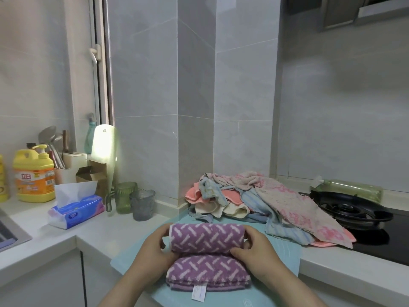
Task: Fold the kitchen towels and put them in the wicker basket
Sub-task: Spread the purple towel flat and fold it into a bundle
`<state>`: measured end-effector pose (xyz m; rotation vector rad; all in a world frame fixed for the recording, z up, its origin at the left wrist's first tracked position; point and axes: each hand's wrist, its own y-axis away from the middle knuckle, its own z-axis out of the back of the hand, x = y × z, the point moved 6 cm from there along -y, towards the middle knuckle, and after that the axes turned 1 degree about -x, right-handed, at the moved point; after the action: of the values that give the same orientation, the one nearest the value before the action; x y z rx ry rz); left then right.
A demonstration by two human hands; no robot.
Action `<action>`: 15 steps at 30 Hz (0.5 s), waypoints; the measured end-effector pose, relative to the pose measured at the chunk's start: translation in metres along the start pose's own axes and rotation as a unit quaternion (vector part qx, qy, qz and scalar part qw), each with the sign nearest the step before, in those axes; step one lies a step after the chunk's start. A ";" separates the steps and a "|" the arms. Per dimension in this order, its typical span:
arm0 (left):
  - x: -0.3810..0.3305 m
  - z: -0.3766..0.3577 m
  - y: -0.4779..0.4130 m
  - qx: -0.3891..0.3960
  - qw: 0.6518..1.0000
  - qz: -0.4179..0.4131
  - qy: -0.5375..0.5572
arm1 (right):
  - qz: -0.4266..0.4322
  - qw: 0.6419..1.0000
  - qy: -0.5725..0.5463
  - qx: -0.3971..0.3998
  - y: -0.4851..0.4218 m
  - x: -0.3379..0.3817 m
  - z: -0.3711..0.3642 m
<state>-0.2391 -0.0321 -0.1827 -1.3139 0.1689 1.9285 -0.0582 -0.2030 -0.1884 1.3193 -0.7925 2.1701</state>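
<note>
1. Purple terry towel, white dash pattern, lying on pale blue mat at near edge of worktop — far part raised in a thick roll or fold over the flat near part, label at front hem.
2. Left hand: grip curled round left end of the raised fold. Right hand: grip pinching right end, thumb down on lower layer.
3. Likely soft, light, limp and bulky; not slippery or fragile. Probably sags mid-span and springs open if let go.
4. Best taken at both ends of the fold near the corners — then pressed flat.
5. Pile of unfolded towels just behind, overlapping mat. Wicker basket not in view.
</note>
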 end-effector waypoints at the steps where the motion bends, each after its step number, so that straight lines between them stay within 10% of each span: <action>1: 0.000 0.004 0.000 -0.001 1.000 0.002 0.003 | -0.001 1.000 0.003 0.001 0.002 -0.001 0.000; 15: 0.005 -0.005 0.017 0.003 0.999 0.027 0.047 | 0.031 0.999 0.018 0.032 0.022 0.004 0.007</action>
<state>-0.2476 -0.0431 -0.1945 -1.4098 0.2594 1.9099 -0.0698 -0.2235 -0.1867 1.2986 -0.7643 2.2786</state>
